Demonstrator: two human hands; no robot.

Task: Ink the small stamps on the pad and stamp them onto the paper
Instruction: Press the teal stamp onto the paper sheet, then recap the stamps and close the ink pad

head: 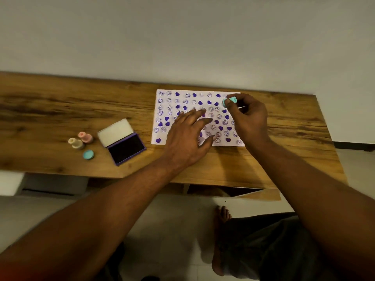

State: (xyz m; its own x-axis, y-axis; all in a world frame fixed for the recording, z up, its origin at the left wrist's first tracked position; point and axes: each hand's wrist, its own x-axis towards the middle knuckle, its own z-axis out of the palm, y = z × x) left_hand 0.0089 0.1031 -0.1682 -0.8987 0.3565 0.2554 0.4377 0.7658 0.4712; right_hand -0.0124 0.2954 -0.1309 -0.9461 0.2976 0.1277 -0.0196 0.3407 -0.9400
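Note:
A white paper (172,102) covered with purple hearts and smiley prints lies on the wooden table (60,110). My left hand (188,136) rests flat on the paper, fingers spread, holding nothing. My right hand (247,116) pinches a small teal stamp (229,101) over the paper's upper right corner; I cannot tell whether its face touches the sheet. Left of the paper sits the open purple ink pad (126,148) with its white lid raised. A pink stamp (85,137), a cream stamp (76,143) and a teal cap (88,154) stand left of the pad.
A pale wall rises behind the table. The table's front edge runs below my forearms, with an open shelf beneath it. My bare foot (222,216) and dark shorts show on the light floor below.

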